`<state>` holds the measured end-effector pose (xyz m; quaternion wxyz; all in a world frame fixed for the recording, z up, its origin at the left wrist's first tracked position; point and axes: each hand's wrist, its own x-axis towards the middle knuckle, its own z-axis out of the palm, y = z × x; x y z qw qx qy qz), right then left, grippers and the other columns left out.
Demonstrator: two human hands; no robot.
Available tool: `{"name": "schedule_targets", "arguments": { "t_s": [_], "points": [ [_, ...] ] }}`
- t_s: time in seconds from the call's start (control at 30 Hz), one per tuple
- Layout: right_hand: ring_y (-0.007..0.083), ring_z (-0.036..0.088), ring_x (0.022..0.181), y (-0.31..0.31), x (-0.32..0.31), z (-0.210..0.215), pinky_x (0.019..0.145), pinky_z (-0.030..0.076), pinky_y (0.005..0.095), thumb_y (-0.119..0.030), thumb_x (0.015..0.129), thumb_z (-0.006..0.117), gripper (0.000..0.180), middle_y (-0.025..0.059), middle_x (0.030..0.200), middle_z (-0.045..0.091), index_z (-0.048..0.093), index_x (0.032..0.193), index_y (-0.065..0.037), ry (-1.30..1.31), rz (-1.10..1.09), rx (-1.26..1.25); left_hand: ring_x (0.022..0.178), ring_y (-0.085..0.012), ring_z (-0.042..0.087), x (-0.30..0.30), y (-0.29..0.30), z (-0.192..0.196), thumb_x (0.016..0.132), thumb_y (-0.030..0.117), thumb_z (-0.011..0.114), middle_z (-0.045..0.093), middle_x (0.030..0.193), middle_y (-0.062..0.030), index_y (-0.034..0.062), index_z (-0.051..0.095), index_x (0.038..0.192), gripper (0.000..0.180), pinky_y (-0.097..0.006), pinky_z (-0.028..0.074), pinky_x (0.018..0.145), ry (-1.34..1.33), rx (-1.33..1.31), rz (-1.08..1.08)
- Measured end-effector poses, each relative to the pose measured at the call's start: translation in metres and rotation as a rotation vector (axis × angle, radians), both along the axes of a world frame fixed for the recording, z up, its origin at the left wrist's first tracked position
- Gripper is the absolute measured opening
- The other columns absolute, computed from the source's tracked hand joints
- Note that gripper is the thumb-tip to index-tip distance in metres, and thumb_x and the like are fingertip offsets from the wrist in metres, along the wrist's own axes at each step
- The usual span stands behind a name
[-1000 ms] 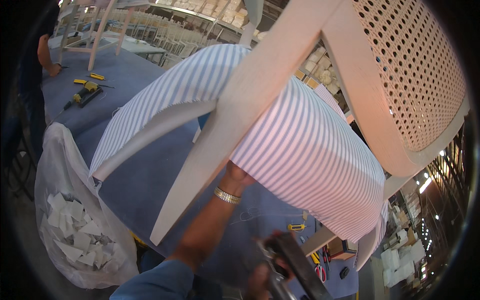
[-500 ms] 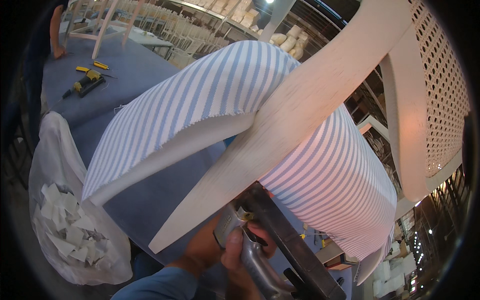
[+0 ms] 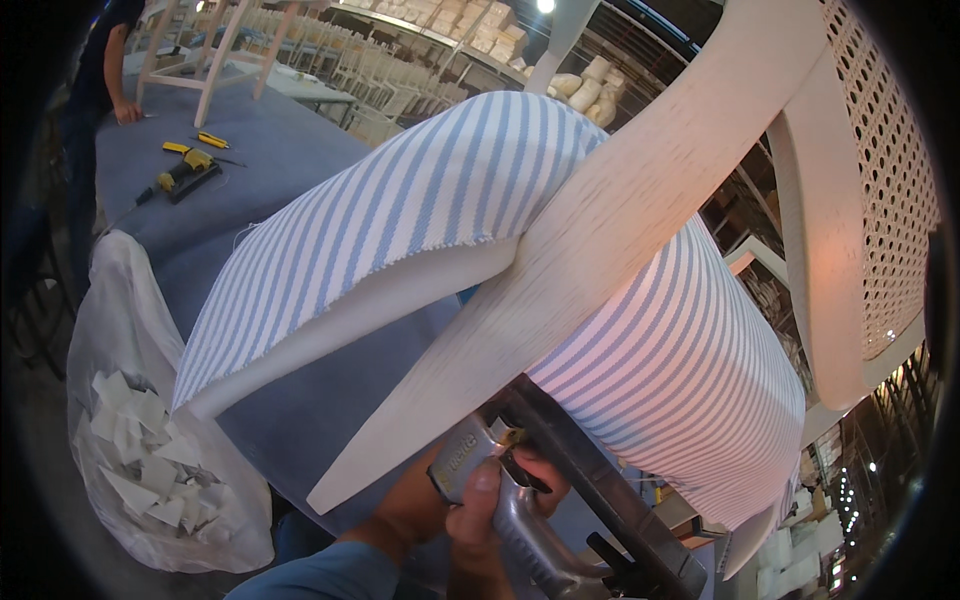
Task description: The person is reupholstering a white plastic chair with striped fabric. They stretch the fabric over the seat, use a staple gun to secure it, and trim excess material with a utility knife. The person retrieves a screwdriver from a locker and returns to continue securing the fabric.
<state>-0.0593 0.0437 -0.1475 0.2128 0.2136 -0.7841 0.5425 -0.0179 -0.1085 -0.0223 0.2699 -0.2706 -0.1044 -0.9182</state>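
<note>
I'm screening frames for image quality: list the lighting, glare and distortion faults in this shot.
Head view: fisheye bends the white chair leg and blacks out the corners; ceiling lamp flares white; a pinkish cast warms the striped seat cushion; staple gun stays sharp; far background is small and hazy.

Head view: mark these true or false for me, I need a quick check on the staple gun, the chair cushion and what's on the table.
1. The right hand grips a metal staple gun under the chair. True.
2. The seat cushion is plain red. False: it is blue and white striped.
3. The chair frame is whitewashed wood. True.
4. A yellow power tool lies on the blue table. True.
5. The plastic bag at lower left holds bottles. False: it holds white scraps.
</note>
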Motion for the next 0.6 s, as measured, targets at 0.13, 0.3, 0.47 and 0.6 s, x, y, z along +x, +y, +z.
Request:
{"name": "schedule_targets", "arguments": {
  "t_s": [0.13,0.3,0.47,0.6],
  "points": [
    [0.0285,0.061,0.116,-0.007,-0.003,-0.007,0.099,0.052,0.0432,-0.012,0.096,0.066,0.036,0.0173,0.133,0.055,0.053,0.128,-0.004,0.001,-0.003,-0.012,0.143,-0.0298,0.043,-0.001,0.0,0.0,0.095,0.038,0.066,0.047,0.157,-0.0109,0.0062,0.05,0.149,0.065,-0.051,0.032,0.12,0.005,-0.011,-0.018],
    [0.0284,0.061,0.116,0.0,-0.003,0.005,0.099,0.052,0.0433,-0.012,0.096,0.065,0.035,0.0172,0.134,0.055,0.052,0.128,-0.004,0.013,-0.004,-0.017,0.143,-0.029,0.044,0.0,0.004,0.002,0.095,0.038,0.066,0.048,0.156,-0.0101,0.0069,0.05,0.148,0.064,-0.05,0.033,0.119,0.005,-0.033,-0.03],
    [0.0284,0.061,0.116,0.005,-0.003,0.008,0.099,0.052,0.0435,-0.011,0.097,0.065,0.035,0.017,0.134,0.054,0.052,0.129,-0.004,0.007,-0.005,-0.016,0.142,-0.0282,0.046,-0.003,0.006,0.002,0.094,0.037,0.066,0.049,0.155,-0.0094,0.0075,0.05,0.148,0.063,-0.049,0.034,0.119,-0.002,-0.038,-0.042],
    [0.0283,0.061,0.116,-0.004,-0.004,-0.003,0.099,0.052,0.0435,-0.011,0.097,0.064,0.035,0.0169,0.135,0.054,0.051,0.129,-0.004,0.004,-0.002,-0.026,0.141,-0.0275,0.047,-0.006,0.008,0.001,0.094,0.037,0.066,0.05,0.155,-0.0088,0.008,0.051,0.148,0.063,-0.049,0.035,0.118,0.003,-0.043,-0.068]
  ]
}}
